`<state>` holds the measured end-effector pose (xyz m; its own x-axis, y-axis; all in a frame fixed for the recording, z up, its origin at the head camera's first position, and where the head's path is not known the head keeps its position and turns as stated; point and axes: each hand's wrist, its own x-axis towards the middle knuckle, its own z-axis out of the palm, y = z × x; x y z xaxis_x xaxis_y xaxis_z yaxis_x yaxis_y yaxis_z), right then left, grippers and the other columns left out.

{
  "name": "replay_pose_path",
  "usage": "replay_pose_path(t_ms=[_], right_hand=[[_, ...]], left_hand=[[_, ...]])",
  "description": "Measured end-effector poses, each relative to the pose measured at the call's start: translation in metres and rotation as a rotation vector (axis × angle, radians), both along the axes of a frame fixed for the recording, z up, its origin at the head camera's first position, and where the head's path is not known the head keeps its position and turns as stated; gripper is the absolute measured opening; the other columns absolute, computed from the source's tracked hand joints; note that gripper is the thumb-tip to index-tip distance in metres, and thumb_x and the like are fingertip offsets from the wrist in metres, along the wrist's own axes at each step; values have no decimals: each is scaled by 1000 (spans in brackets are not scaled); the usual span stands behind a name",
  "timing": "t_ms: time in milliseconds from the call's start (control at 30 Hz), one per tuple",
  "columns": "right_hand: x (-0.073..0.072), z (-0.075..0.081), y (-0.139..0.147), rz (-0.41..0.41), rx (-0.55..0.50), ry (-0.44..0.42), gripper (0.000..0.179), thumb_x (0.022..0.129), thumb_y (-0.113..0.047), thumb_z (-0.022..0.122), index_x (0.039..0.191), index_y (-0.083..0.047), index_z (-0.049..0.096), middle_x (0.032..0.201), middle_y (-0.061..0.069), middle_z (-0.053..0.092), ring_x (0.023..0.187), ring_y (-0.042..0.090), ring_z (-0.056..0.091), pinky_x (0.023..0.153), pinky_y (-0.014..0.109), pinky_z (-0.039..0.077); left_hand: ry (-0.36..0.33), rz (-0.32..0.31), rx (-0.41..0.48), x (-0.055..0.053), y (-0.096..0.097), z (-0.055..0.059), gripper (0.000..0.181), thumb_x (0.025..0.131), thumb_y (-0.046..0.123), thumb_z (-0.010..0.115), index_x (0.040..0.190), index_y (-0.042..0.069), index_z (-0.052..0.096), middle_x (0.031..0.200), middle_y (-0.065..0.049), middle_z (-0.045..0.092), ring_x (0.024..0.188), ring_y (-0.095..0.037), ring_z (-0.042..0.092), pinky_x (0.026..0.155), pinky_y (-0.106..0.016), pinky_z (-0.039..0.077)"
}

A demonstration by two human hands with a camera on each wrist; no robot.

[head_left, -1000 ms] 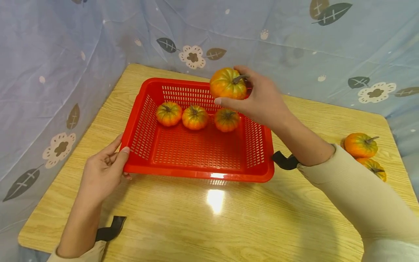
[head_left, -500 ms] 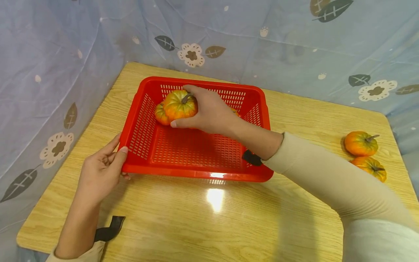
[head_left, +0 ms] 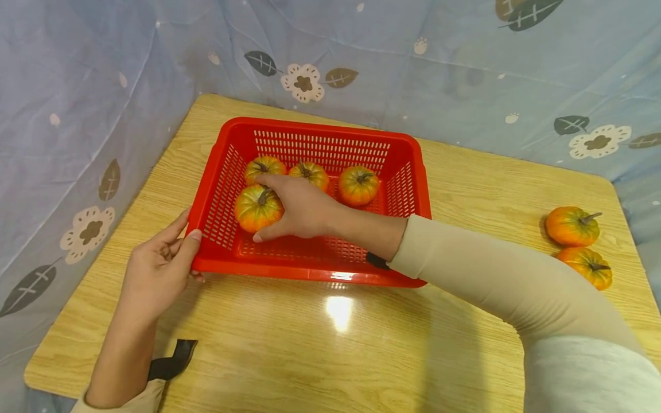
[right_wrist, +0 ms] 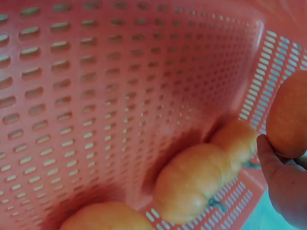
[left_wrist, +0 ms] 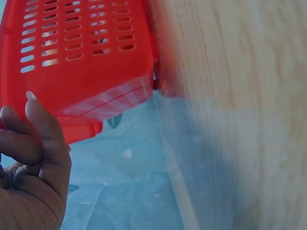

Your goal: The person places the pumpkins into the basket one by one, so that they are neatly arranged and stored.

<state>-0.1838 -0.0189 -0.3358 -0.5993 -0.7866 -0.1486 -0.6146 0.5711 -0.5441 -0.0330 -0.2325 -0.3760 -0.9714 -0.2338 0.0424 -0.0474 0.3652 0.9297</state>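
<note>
The right hand [head_left: 296, 209] curls thumb and fingers round a pumpkin [head_left: 255, 209], leftward of its palm, inside the red basket [head_left: 284, 272], just nearside of another pumpkin [head_left: 263, 165]; left hand [head_left: 160, 269] grips the basket's left edge.

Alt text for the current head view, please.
A person's right hand holds a small orange pumpkin over the left end of a red basket, nearer the viewer than three pumpkins lying in it. The left hand grips the basket's rim; two more pumpkins rest on the wooden table at right.
</note>
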Motion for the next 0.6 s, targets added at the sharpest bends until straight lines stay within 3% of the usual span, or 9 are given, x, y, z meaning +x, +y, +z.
replay_pose_path(t_ms=[400, 600], right_hand=[[4, -23, -10, 82, 27, 0, 100, 79, -46, 88, 156, -5, 37, 153, 7, 46, 137, 19, 46, 113, 25, 34], [4, -29, -15, 67, 44, -3, 100, 78, -44, 89, 156, -6, 38, 153, 6, 46, 136, 18, 46, 112, 25, 35]], left_hand=[[-33, 14, -10, 0, 0, 0, 49, 106, 19, 56, 152, 7, 45, 82, 12, 72, 47, -15, 60, 44, -25, 52], [-27, 14, -7, 0, 0, 0, 49, 106, 18, 56, 152, 6, 46, 80, 13, 72, 46, -15, 60, 42, -24, 51]])
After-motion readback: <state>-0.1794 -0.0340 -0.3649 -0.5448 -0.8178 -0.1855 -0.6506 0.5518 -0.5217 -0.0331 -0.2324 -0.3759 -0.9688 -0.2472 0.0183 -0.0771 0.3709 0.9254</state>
